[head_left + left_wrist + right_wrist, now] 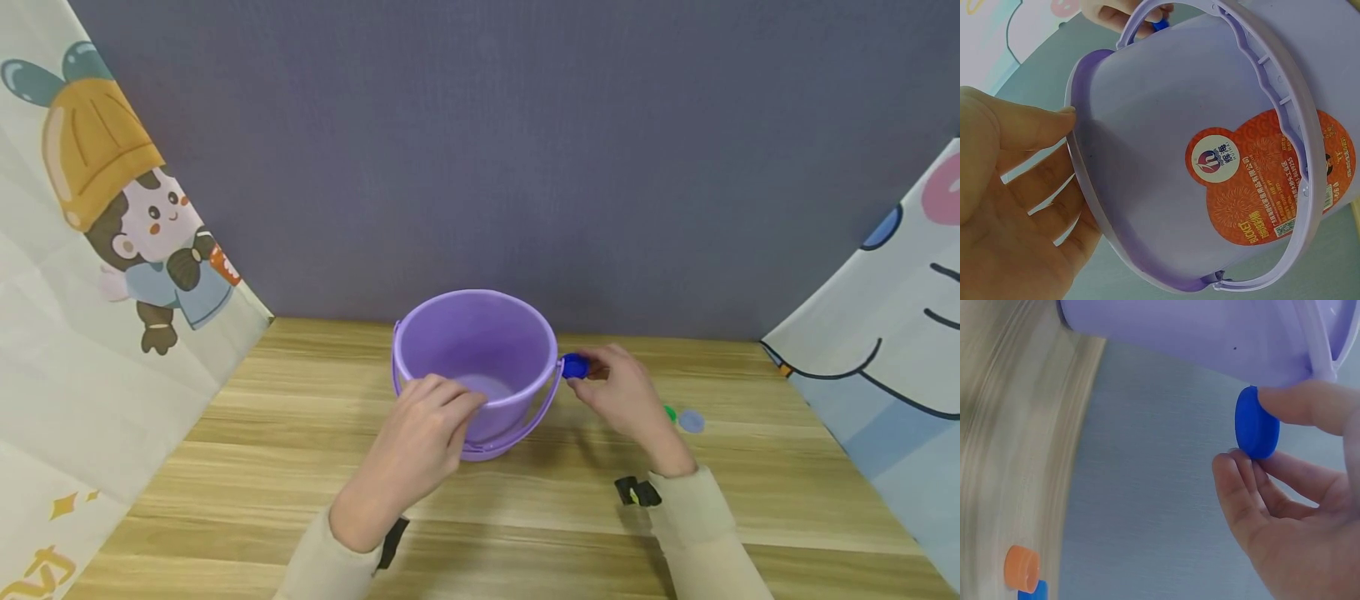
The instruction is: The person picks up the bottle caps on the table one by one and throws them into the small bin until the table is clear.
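A purple bucket (pixel 517 417) stands upright on the wooden table, its handle hanging down over the near side. My left hand (pixel 427 425) holds the bucket's near rim. In the left wrist view the thumb (pixel 1035 125) lies on the outer side, with the other fingers reaching behind the rim. Just right of the bucket, my right hand (pixel 622 396) pinches a blue bottle cap (pixel 1257 423) between thumb and fingers. That cap is held up off the table, below the rim's right side and close to the handle joint.
Behind my right wrist, a green cap (pixel 670 412) and a pale translucent disc (pixel 692 422) lie on the table (pixel 300 450). The right wrist view also shows an orange cap (pixel 1021 567) beside another blue cap (pixel 1034 592). A grey wall (pixel 480 150) rises behind, with printed cloths at both sides.
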Demonstrator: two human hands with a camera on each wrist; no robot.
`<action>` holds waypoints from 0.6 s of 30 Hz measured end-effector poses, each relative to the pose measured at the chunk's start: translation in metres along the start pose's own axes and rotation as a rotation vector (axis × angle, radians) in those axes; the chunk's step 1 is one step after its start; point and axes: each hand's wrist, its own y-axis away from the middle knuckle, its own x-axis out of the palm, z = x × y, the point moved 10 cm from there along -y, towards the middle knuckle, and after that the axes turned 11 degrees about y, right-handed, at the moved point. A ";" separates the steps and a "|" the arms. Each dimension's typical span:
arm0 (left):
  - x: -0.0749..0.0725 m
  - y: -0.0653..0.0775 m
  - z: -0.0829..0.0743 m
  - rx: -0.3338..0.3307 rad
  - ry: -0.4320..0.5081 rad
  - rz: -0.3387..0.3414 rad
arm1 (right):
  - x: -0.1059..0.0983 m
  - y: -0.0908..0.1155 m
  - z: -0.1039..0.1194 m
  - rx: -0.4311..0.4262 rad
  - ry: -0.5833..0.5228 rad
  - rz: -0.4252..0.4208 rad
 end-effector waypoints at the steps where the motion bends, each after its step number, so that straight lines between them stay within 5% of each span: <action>1: 0.000 0.000 0.000 0.000 0.000 0.000 | -0.001 0.000 0.000 0.000 0.002 -0.003; 18: -0.001 -0.001 -0.003 0.004 -0.006 -0.003 | -0.018 0.005 0.012 0.004 -0.020 -0.054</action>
